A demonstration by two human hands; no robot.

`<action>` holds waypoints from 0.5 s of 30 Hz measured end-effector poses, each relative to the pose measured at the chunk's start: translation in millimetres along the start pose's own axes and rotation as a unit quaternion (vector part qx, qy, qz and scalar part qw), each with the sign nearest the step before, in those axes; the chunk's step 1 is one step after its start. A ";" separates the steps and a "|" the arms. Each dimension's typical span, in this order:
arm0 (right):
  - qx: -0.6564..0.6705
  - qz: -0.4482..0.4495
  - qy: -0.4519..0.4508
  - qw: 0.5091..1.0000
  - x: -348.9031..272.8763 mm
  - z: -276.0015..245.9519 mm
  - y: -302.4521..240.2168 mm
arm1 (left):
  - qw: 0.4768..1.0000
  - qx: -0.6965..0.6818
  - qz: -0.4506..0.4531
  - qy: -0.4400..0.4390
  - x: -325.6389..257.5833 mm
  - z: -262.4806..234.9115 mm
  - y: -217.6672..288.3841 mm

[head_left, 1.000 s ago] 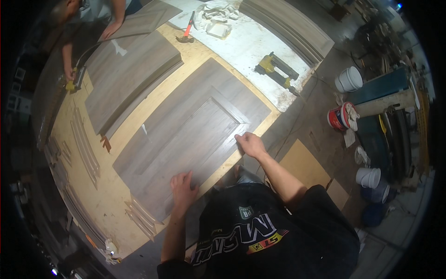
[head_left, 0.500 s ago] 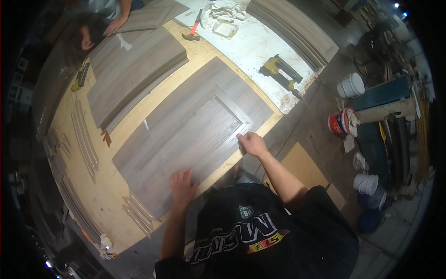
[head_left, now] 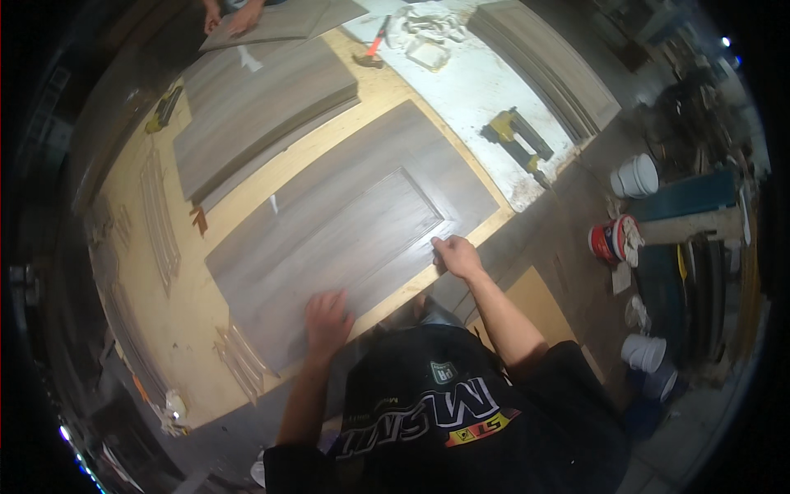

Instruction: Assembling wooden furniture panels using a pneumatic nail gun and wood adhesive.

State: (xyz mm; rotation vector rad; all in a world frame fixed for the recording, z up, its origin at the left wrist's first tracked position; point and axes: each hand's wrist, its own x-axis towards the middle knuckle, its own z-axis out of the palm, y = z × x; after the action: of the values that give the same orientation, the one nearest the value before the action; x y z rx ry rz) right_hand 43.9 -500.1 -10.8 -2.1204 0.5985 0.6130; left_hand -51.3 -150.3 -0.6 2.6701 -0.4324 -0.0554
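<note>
A grey-brown wood-grain panel lies before me on the plywood worktop. On its right part is a raised rectangular moulding. My left hand rests flat on the panel by its near edge, fingers stretched out, holding nothing. Farther right, my right hand is closed at the same edge, fingertips on the face below the moulding's corner; its thumb side is partly hidden. A small white scrap sits on the panel's far edge.
Stacked panels lie beyond. Two nail guns, a hammer and thin moulding strips are on the tables. A co-worker's hands are at a far panel. Buckets stand on the floor at right.
The view has turned a little, shifting the scene. My left hand's fingers look flatter; my right hand stays at the panel's edge. The co-worker's hands have come closer together at the far panel.
</note>
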 end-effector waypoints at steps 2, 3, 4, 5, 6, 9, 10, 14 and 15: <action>-0.008 -0.010 0.002 1.000 1.2 0.4 1.9 | 1.000 -0.007 0.002 0.016 -1.2 -0.2 0.2; -0.009 -0.018 -0.004 1.000 4.6 1.9 4.9 | 0.999 -0.013 0.016 0.028 -1.0 -2.2 -0.6; -0.048 -0.040 0.032 0.998 7.6 3.5 10.3 | 1.000 -0.008 0.005 0.016 0.7 -3.1 1.1; -0.016 -0.035 0.005 0.999 9.1 2.0 11.3 | 1.000 -0.002 -0.012 0.005 0.2 -5.2 3.9; -0.003 -0.034 0.005 0.999 4.6 -3.0 8.8 | 0.999 0.008 -0.042 0.014 2.0 -9.8 8.2; -0.020 -0.021 0.048 0.998 -6.8 -33.5 -4.9 | 0.998 -0.018 -0.036 0.055 -9.1 -28.6 6.0; 0.039 -0.021 0.078 0.996 11.4 -45.0 14.4 | 0.989 -0.026 -0.109 0.096 -14.4 -28.8 -2.0; -0.047 -0.229 0.219 0.947 50.1 -70.8 9.1 | 0.910 0.003 -0.376 0.176 -60.7 -2.4 -87.4; -0.034 -0.227 0.177 0.957 61.1 -70.1 5.4 | 0.892 0.013 -0.433 0.129 -66.1 -2.7 -109.2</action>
State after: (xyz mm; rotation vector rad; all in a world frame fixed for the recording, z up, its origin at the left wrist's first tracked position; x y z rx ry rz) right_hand 102.6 -572.5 -13.5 -2.3452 0.2606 -0.0054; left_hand -82.0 -35.1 -46.3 2.6171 0.8577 0.0419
